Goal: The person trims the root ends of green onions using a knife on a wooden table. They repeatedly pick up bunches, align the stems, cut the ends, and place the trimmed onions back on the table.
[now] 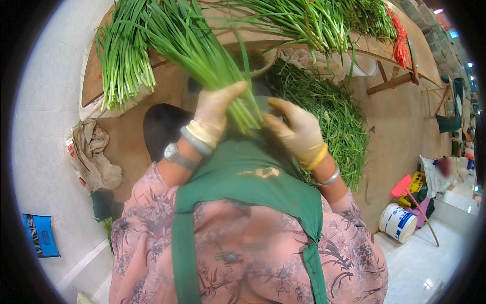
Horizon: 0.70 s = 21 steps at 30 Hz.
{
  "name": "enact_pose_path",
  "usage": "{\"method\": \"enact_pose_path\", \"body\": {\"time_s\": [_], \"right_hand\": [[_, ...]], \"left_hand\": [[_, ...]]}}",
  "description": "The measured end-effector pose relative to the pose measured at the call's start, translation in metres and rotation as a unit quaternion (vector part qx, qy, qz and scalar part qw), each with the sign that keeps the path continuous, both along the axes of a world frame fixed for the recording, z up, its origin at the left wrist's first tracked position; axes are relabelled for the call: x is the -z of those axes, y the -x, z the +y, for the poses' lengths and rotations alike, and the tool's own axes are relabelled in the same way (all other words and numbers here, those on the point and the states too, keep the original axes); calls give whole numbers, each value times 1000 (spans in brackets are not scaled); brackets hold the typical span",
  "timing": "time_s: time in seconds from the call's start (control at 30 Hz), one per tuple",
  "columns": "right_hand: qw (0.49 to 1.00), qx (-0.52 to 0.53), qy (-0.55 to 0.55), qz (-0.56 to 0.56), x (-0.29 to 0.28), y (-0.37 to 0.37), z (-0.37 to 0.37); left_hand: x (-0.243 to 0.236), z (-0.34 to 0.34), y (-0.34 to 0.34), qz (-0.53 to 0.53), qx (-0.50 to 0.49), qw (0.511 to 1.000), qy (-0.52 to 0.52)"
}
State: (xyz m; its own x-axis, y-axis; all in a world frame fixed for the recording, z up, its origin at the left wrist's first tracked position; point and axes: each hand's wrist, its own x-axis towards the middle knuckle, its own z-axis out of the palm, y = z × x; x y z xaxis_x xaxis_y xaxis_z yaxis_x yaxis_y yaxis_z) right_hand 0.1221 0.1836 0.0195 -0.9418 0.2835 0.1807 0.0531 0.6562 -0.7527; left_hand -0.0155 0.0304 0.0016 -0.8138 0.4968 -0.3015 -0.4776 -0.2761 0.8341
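Observation:
My left hand (218,105), in a whitish glove, is closed around a bunch of garlic chives (202,61). The pale stem ends stick out below my fist toward me, while the long green leaves run up and left over the table edge. Beside those stem ends is my right hand (298,129), gloved too, its fingers curved and apart with nothing visible in them. Another bunch of chives (126,71) lies at the left end of the table, stems hanging over the edge. More chives (319,25) are laid along the far side.
A brown table (372,48) curves across the far side, with red plastic ties (400,43) hanging from it. Loose green leaves (334,121) are heaped on the floor at right. A crumpled sack (93,152) lies left; a white bucket (397,223) and a red-headed broom (405,187) stand right.

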Motion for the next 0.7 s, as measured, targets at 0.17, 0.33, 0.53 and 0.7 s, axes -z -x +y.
{"method": "enact_pose_path", "body": {"time_s": [0.17,0.33,0.53,0.7], "right_hand": [[994,20,-111,7,8,43,-20],[985,-3,163,58,15,36,-30],[986,138,95,7,42,8,-26],[930,149,-104,-321,77,-58,33]], "left_hand": [[-1,-10,8,-30,41,999,-19],[6,-16,16,-95,105,988,-60],[6,-12,8,-78,72,993,-60],[-5,-18,12,-132,97,980,-112]]}}
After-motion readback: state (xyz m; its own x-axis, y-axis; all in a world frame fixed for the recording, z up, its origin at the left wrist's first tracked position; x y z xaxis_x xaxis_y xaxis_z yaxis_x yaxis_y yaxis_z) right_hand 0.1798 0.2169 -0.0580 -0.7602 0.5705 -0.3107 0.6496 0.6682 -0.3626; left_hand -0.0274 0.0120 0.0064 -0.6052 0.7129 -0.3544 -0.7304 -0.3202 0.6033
